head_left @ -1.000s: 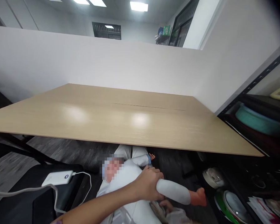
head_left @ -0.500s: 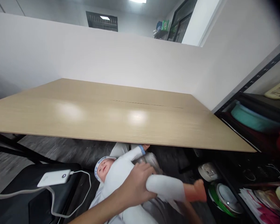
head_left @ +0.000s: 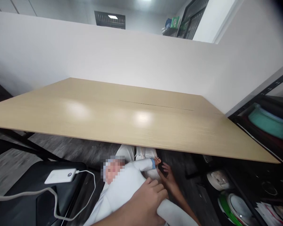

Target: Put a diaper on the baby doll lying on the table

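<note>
A baby doll in a white suit and a white-and-blue cap lies face up across my lap, just below the table's front edge. My left hand is closed round the doll's white-clad leg near the hip. My right hand comes up from the lower right, beside the doll's raised arm with the blue cuff. Its fingers are loosely apart next to the doll's small hand and hold nothing. The doll's foot is out of view.
A wide light-wood table spans the view, backed by a white partition. On a black surface at lower left lies a white power bank with a cable. A black shelf at right holds a teal bowl and plates.
My right hand has come up from under the doll to beside its raised hand. The doll's leg has swung down and its orange foot has left the view. My left hand keeps its grip.
</note>
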`<control>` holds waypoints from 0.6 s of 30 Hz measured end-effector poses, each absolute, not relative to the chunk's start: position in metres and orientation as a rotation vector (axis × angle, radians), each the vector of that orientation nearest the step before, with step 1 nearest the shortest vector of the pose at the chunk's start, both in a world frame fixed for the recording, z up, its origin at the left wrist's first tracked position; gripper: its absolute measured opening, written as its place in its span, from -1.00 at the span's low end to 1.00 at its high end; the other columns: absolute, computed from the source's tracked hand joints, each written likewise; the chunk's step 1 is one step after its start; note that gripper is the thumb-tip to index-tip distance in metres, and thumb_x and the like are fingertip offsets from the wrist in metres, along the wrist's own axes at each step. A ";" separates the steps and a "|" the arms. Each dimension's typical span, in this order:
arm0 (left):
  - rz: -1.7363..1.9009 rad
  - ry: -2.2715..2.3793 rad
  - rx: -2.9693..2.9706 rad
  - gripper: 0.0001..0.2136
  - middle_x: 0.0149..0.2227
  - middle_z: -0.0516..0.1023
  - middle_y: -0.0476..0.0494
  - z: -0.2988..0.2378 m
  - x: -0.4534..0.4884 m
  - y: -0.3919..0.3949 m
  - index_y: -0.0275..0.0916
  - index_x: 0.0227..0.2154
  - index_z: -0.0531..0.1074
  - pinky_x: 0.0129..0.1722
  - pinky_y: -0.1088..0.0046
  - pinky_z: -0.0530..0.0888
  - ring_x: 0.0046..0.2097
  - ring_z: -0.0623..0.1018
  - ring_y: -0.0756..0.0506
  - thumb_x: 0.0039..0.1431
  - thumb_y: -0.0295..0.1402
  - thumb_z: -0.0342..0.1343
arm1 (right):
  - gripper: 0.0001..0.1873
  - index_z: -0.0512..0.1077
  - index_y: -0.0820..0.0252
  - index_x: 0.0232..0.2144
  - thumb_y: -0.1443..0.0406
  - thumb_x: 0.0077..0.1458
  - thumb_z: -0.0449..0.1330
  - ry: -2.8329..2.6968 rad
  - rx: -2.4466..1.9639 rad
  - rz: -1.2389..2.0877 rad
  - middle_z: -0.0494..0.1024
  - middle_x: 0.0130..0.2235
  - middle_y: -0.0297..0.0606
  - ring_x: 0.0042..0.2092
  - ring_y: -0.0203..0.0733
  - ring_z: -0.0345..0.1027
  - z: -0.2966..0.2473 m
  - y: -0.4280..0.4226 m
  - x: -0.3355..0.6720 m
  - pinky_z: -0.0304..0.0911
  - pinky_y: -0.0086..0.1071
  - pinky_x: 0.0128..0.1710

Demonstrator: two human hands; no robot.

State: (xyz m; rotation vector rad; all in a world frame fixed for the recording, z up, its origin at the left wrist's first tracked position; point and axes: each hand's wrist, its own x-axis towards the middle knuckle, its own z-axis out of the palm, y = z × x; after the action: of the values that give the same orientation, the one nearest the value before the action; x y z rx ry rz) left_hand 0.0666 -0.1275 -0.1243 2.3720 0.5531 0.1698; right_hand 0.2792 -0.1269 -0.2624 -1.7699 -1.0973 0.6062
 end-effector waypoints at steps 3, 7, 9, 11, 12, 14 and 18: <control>0.162 0.528 2.401 -0.54 -0.01 0.60 -0.13 -0.122 0.064 -0.128 -0.10 -0.09 0.41 0.06 0.16 0.33 -0.02 0.52 -0.27 0.00 -0.01 0.30 | -0.24 0.29 0.09 0.26 -0.09 0.12 0.29 -1.290 -1.798 0.487 0.46 0.18 0.00 0.17 0.16 0.41 -0.238 -0.143 0.289 0.44 0.07 0.09; 0.149 0.485 2.460 -0.50 0.07 0.56 -0.13 -0.121 0.065 -0.128 -0.12 -0.02 0.41 0.21 0.18 0.28 0.09 0.49 -0.26 0.03 -0.01 0.31 | -0.24 0.17 0.04 0.39 0.08 0.23 0.27 -1.845 -1.620 0.419 0.31 0.35 -0.04 0.37 0.10 0.17 -0.189 -0.130 0.279 0.13 0.05 0.39; 0.114 0.453 2.499 -0.48 0.06 0.56 -0.15 -0.119 0.067 -0.128 -0.15 -0.01 0.42 0.26 0.16 0.25 0.11 0.48 -0.26 0.02 -0.01 0.34 | -0.24 0.18 0.06 0.39 0.15 0.21 0.28 -2.100 -1.501 0.508 0.30 0.37 -0.07 0.39 0.06 0.13 -0.169 -0.111 0.263 0.08 -0.04 0.41; 0.105 0.424 2.509 -0.48 0.05 0.56 -0.16 -0.115 0.066 -0.128 -0.15 0.03 0.43 0.26 0.16 0.28 0.09 0.49 -0.26 0.07 -0.03 0.34 | -0.33 0.30 0.11 0.30 0.23 0.15 0.29 -2.294 -1.509 0.591 0.42 0.29 -0.07 0.33 0.07 0.22 -0.156 -0.089 0.243 0.12 -0.08 0.35; 0.142 0.408 2.494 -0.47 0.08 0.56 -0.17 -0.112 0.064 -0.128 -0.14 0.08 0.42 0.26 0.17 0.30 0.11 0.49 -0.25 0.11 -0.05 0.32 | -0.43 0.39 0.15 0.20 0.27 0.13 0.28 -2.359 -1.557 0.625 0.51 0.19 -0.07 0.24 0.06 0.31 -0.151 -0.079 0.233 0.19 -0.12 0.27; 0.306 0.399 2.430 -0.47 0.21 0.50 -0.16 -0.107 0.049 -0.129 -0.06 0.20 0.38 0.28 0.19 0.32 0.20 0.47 -0.25 0.20 -0.08 0.28 | -0.67 0.49 0.18 -0.02 0.28 0.14 0.24 -2.431 -1.632 0.672 0.62 -0.02 -0.10 0.04 0.03 0.46 -0.144 -0.064 0.214 0.28 -0.20 0.05; 0.698 0.730 2.222 -0.75 0.10 0.61 -0.08 -0.113 -0.017 -0.146 0.12 -0.01 0.54 0.21 0.10 0.46 0.15 0.55 -0.27 0.29 -0.11 0.16 | -0.83 0.47 0.15 -0.17 0.27 0.18 0.17 -2.463 -1.592 0.652 0.64 -0.15 -0.17 -0.15 -0.07 0.51 -0.123 -0.055 0.192 0.22 -0.31 -0.19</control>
State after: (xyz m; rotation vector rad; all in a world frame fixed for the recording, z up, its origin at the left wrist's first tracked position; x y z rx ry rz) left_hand -0.0174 -0.1459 -0.1128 2.2224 0.7303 0.6977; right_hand 0.1920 -0.0547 -0.1229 -1.5917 -2.4625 0.6521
